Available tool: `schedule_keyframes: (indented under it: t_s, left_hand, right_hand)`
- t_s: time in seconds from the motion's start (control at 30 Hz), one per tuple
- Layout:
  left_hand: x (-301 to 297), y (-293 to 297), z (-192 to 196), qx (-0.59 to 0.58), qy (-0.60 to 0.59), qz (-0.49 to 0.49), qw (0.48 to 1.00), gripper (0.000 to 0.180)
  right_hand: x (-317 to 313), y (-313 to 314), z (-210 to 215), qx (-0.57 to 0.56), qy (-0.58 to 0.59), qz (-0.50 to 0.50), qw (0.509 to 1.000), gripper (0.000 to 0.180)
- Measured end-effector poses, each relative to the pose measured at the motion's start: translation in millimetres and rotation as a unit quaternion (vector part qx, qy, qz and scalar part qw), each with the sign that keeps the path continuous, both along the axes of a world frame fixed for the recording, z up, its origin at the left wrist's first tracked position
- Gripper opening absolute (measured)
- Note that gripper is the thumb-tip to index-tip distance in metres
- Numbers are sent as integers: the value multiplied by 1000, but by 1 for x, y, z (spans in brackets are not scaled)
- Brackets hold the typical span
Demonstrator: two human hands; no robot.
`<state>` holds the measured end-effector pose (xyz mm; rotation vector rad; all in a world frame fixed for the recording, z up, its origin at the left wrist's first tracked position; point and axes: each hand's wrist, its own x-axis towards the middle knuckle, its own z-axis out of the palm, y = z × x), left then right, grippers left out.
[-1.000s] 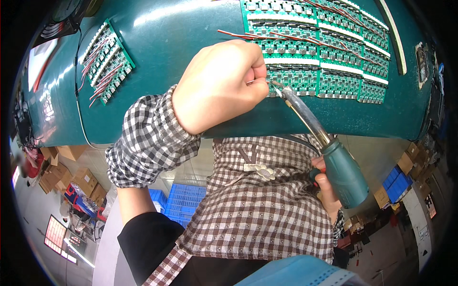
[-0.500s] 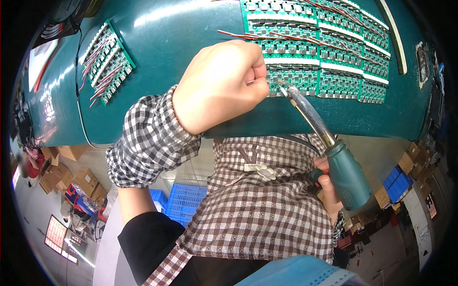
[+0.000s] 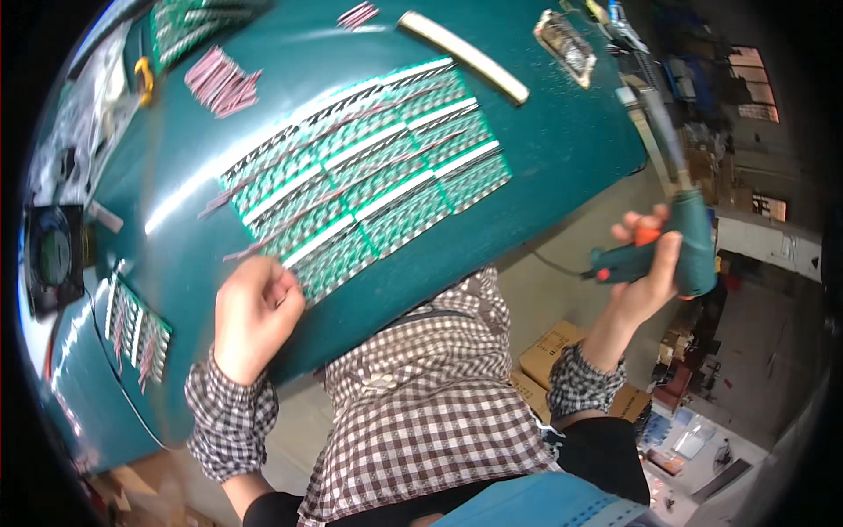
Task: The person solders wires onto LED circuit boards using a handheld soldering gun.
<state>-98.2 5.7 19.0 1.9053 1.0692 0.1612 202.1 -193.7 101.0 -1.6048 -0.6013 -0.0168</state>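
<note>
Soldering iron point(image 3: 676, 241), gripped in right hand point(image 3: 645, 277), now lifted off the green circuit-board panel point(image 3: 369, 189) to the bench's right; left hand point(image 3: 255, 316) stays fisted at panel's near edge—joint seemingly finished.

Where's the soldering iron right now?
In the head view the soldering iron is at the right, gripped in the right hand, lifted off the green table past its right edge, away from the circuit board panel.
</note>
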Motion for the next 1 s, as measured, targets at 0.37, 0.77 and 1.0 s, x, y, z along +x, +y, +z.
schedule_keyframes:
  t_s: [0.37,0.77,1.0]
  left_hand:
    - [-11,-15,0,5,20,-6,1000,5]
    - [-13,-6,-10,1,22,-29,999,7]
    - [-10,-4,-17,72,-13,-54,996,7]
  right_hand:
    - [113,47,-70,-17,-68,-74,995,25]
    - [-18,-31,-60,37,377,150,913,40]
    - [-72,-28,-56,-5,420,224,880,45]
